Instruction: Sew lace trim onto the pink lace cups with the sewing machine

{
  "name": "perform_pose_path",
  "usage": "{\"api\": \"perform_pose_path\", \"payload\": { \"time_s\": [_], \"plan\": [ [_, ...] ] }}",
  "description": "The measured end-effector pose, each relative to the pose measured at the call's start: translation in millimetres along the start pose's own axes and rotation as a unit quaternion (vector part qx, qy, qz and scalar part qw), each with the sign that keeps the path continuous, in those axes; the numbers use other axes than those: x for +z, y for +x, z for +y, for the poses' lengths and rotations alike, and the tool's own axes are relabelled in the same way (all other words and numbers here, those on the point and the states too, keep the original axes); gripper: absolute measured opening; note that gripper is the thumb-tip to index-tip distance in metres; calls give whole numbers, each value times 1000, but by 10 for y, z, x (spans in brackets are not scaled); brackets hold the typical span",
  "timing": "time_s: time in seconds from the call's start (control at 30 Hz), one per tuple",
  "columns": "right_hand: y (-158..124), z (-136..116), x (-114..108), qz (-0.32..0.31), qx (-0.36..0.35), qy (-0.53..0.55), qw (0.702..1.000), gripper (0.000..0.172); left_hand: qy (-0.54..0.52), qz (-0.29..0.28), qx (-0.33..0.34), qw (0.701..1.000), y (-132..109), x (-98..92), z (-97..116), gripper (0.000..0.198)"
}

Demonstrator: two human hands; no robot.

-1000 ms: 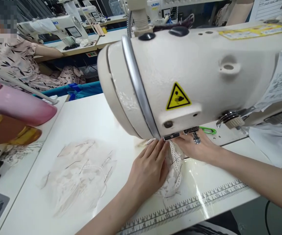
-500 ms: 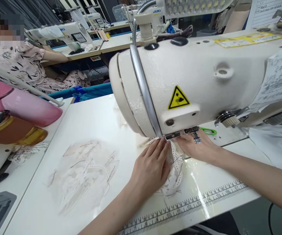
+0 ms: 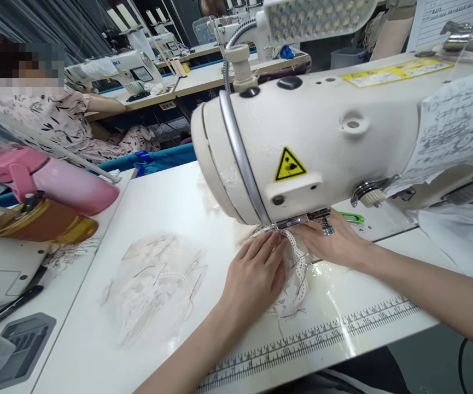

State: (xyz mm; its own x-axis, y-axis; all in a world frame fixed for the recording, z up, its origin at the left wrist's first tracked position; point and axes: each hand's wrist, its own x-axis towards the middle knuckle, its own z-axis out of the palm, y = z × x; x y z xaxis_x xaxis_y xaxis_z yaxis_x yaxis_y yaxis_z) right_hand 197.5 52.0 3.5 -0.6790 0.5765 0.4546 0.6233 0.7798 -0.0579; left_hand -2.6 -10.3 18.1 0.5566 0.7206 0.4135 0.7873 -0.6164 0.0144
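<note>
My left hand (image 3: 255,273) lies flat, fingers stretched out, pressing a piece of cream lace fabric (image 3: 294,276) onto the white table just left of the needle area. My right hand (image 3: 331,243) rests on the same lace from the right, fingers extended under the head of the cream sewing machine (image 3: 322,142). A scalloped lace edge runs between the two hands toward the presser foot (image 3: 327,224), which is partly hidden by the machine head.
A pile of sheer lace pieces (image 3: 158,287) lies left of my hands. Green-handled snips (image 3: 351,218) sit behind my right hand. A pink bottle (image 3: 62,183) and amber container (image 3: 41,221) stand at the far left. A printed ruler (image 3: 314,339) runs along the table's front edge. Another person sits at back left.
Both hands stay on the lace near the needle with barely any shift. The view has tilted up and moved, showing the lamp above the machine.
</note>
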Motion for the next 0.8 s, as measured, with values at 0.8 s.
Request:
{"api": "perform_pose_path", "payload": {
  "time_s": [0.8],
  "plan": [
    [-50,134,-19,6,-185,186,965,15,-133,-175,-126,967,7,-531,151,28]
  ]
}}
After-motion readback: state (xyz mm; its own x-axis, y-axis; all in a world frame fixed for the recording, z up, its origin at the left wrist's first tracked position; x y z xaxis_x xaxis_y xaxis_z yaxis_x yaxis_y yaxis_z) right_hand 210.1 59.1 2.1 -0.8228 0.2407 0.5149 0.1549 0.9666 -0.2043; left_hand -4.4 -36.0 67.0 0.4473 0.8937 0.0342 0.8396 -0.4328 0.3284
